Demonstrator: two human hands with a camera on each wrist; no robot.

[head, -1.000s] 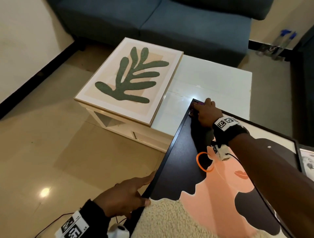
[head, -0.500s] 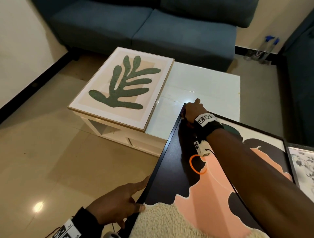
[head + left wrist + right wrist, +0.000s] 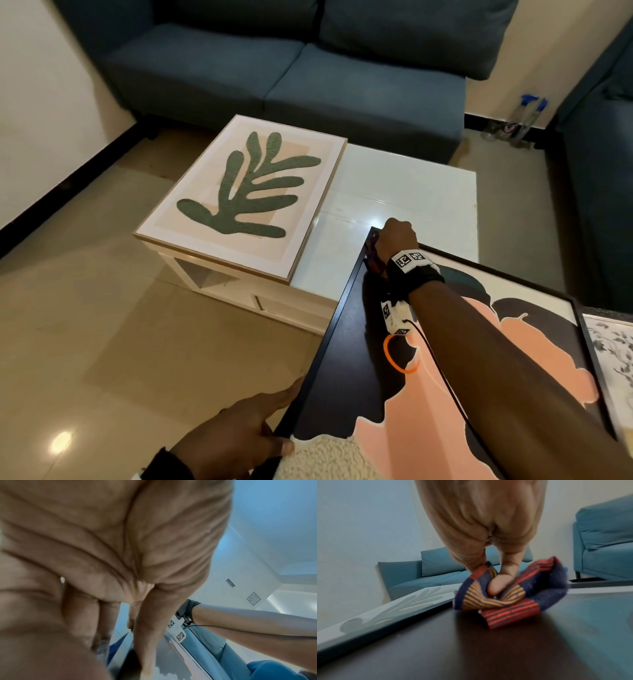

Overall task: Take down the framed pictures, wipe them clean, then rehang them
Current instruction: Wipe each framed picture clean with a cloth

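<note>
A large black-framed picture (image 3: pixel 346 387) with peach and dark shapes lies tilted in front of me, its far corner over the white table (image 3: pixel 411 192). My right hand (image 3: pixel 394 240) grips a striped red, orange and navy cloth (image 3: pixel 501 599) and presses it on the glass at that far left corner. My left hand (image 3: pixel 246 435) grips the frame's left edge near me, thumb on the front, fingers behind. A second picture (image 3: pixel 246 202), a green leaf in a light wood frame, lies flat on the table's left half.
A blue sofa (image 3: pixel 291 68) stands behind the table and another (image 3: pixel 603 178) at the right. Two spray bottles (image 3: pixel 527 116) stand on the floor between them. A third framed floral print (image 3: pixel 613 356) lies at the right edge. Tiled floor lies open to the left.
My right hand with the cloth has stayed at the black frame's far left corner, shifting only slightly. The left hand keeps its hold on the left edge. My head has tilted up.
</note>
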